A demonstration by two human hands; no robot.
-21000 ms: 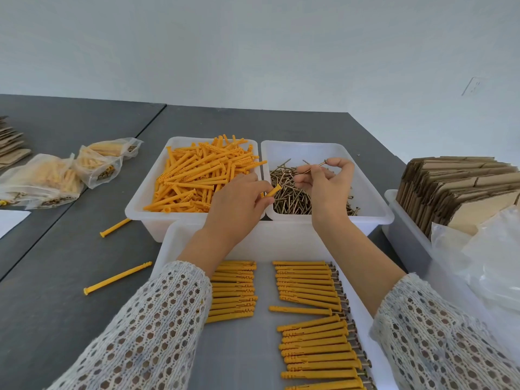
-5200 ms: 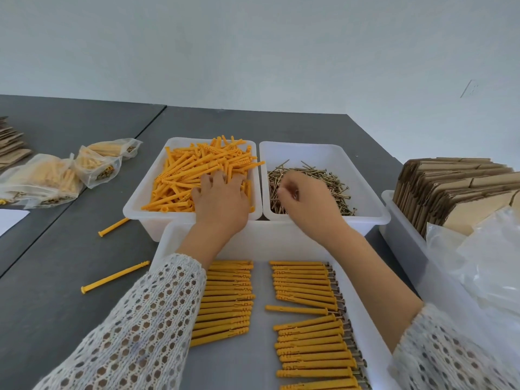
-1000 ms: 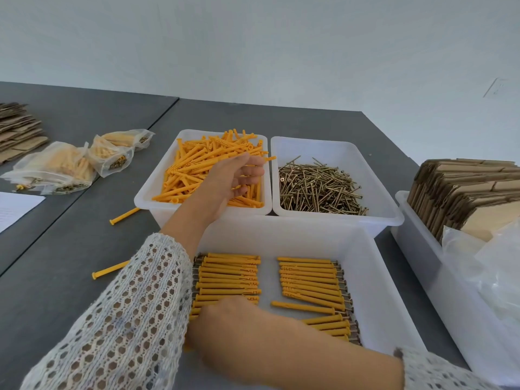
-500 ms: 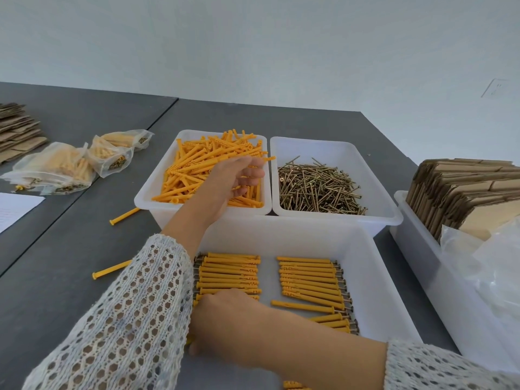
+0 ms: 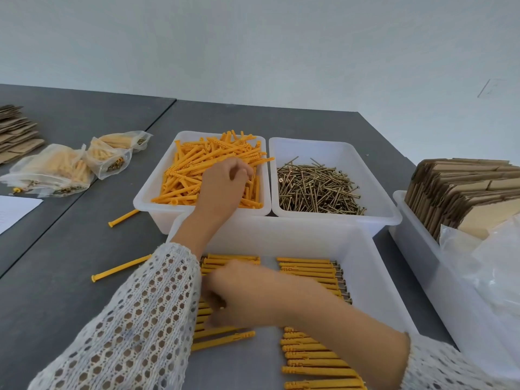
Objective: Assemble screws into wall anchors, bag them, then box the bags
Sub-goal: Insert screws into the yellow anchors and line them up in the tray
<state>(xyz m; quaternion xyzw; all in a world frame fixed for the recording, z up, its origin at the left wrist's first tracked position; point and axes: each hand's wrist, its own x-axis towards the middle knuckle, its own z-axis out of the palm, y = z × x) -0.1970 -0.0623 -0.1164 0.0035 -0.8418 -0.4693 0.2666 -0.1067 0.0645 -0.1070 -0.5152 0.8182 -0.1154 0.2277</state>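
1. Right hand, blurred, rests on the left row of assembled anchors in the near tray; grip unclear.
2. Left hand, fingers curled, reaches into the loose anchors; whether it holds one is unclear.
3. Screws fill the far right bin.

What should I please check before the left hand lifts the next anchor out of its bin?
1. Left hand over the anchor bin: ok, it is down among the loose anchors.
2. Anchor gripped: cannot tell, the fingers are curled but what they hold is hidden.
3. Right hand free for a screw: not ok, it is low over the left row in the front tray.
4. Screws in stock: ok, the bin holds a pile.
5. Room in the tray: ok, bare floor shows between the rows.
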